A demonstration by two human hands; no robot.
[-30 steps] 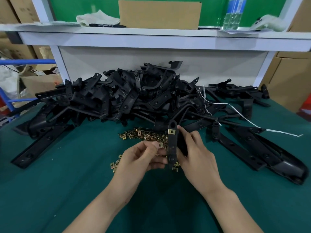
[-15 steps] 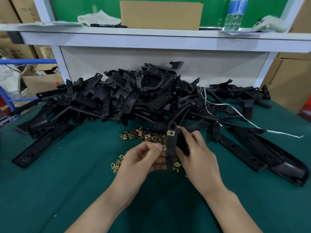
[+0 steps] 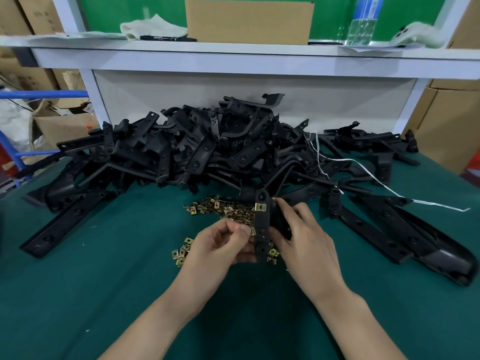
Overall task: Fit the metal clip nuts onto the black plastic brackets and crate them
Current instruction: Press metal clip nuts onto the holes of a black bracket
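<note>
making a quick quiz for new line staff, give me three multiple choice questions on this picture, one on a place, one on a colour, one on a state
1. Where do the loose clip nuts lie?
A. on the upper shelf
B. on the green table cover, in front of the bracket pile
C. inside a cardboard box

2. What colour are the clip nuts?
A. brass-gold
B. blue
C. white

3. How is the bracket in the right hand?
A. lying flat on the table
B. snapped in two
C. held upright, one fitted clip nut at its upper end

Answers: 1 B, the heap sits on the cover below the pile; 2 A, they gleam yellow-gold; 3 C, the right hand grips it on end with a nut clipped on top.
</note>
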